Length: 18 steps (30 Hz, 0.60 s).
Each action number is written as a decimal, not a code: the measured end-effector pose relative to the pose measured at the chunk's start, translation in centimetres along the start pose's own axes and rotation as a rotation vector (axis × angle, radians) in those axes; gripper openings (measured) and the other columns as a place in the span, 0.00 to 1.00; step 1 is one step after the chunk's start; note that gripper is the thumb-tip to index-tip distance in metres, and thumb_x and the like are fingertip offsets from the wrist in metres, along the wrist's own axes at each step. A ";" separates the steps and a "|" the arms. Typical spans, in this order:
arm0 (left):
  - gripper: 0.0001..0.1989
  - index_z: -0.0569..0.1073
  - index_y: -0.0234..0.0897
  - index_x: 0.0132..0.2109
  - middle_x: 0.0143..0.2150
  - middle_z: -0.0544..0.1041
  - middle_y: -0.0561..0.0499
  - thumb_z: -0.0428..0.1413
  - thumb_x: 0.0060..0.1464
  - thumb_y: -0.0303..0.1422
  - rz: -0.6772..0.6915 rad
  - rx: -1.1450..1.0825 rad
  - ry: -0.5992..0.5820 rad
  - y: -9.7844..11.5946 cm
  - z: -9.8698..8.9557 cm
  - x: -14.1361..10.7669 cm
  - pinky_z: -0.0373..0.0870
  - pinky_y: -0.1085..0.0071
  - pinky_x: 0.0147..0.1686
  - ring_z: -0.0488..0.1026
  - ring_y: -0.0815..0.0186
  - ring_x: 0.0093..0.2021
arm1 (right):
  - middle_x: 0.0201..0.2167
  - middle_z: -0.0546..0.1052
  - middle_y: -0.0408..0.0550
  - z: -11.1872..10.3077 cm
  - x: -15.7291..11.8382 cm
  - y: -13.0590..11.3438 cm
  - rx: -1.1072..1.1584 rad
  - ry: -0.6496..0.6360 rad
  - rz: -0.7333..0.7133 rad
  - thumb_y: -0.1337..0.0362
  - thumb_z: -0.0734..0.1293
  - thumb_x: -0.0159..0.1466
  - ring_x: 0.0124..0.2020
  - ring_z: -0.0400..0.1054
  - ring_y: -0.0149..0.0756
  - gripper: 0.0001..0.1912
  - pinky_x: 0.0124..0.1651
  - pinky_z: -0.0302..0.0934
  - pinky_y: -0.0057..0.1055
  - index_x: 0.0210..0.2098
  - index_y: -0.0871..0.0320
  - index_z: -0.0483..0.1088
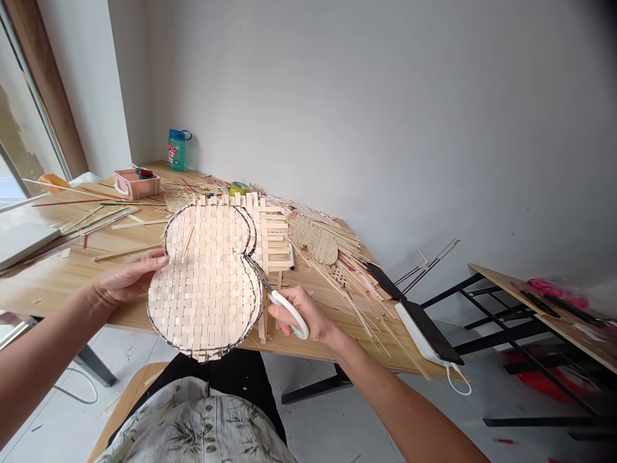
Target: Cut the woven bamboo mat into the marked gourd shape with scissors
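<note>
Left hand (126, 280) open flat on the woven bamboo mat (205, 280) at the counter's (62, 283) edge, right hand's (303, 312) fingers (284, 305) wrapped round white-handled scissors (301, 328). Mat slips, cut wanders off the line (255, 308), weave could unravel.

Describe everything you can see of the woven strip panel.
The woven strip panel is a flat mat of thin, pale strips, bamboo or wood by the look, plaited over and under. A dark drawn line traces a two-lobed gourd outline, with loose strip ends past it at upper right. It lies on the wooden table, near edge overhanging. The left hand presses its left edge; scissors in the right hand touch the outline at right.
</note>
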<state>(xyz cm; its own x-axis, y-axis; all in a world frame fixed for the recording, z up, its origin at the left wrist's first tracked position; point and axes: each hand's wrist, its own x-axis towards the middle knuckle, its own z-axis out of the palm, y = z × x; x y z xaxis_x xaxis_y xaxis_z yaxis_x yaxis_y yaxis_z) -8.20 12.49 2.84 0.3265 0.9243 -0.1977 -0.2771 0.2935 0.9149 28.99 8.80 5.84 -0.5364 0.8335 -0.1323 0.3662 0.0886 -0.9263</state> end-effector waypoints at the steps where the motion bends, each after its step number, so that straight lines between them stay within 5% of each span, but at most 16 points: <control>1: 0.26 0.80 0.35 0.50 0.43 0.87 0.43 0.72 0.45 0.41 0.015 -0.012 0.021 0.0 -0.1 0.3 0.79 0.70 0.38 0.84 0.55 0.42 | 0.10 0.66 0.37 0.0 0.0 0.1 0.003 0.002 -0.001 0.55 0.69 0.60 0.13 0.55 0.24 0.18 0.19 0.49 0.23 0.20 0.55 0.61; 6: 0.25 0.82 0.35 0.44 0.40 0.87 0.45 0.73 0.43 0.46 0.031 -0.052 0.080 1.0 0.5 1.4 0.80 0.72 0.38 0.84 0.58 0.40 | 0.10 0.65 0.36 0.2 0.2 0.0 0.008 0.046 0.031 0.56 0.68 0.58 0.12 0.55 0.24 0.18 0.17 0.47 0.23 0.19 0.54 0.59; 10: 0.20 0.83 0.34 0.37 0.34 0.87 0.42 0.76 0.38 0.40 -0.036 -0.064 0.101 2.1 1.5 1.8 0.83 0.67 0.32 0.83 0.58 0.30 | 0.10 0.64 0.36 0.2 0.3 -0.3 -0.003 0.038 0.036 0.57 0.69 0.58 0.12 0.56 0.25 0.18 0.17 0.48 0.23 0.19 0.54 0.59; 18: 0.21 0.84 0.32 0.39 0.35 0.86 0.35 0.77 0.34 0.32 -0.098 -0.122 0.156 2.3 3.4 1.7 0.84 0.55 0.31 0.84 0.49 0.30 | 0.16 0.69 0.38 0.5 -0.2 -1.5 0.024 0.004 0.078 0.56 0.70 0.59 0.18 0.64 0.28 0.15 0.22 0.55 0.24 0.24 0.56 0.63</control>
<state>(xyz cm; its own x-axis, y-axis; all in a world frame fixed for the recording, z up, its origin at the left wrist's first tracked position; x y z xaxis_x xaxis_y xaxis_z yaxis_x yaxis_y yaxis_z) -5.23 13.89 5.80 0.2157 0.9138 -0.3441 -0.3612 0.4021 0.8414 28.13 8.22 7.06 -0.5040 0.8395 -0.2031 0.3884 0.0102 -0.9215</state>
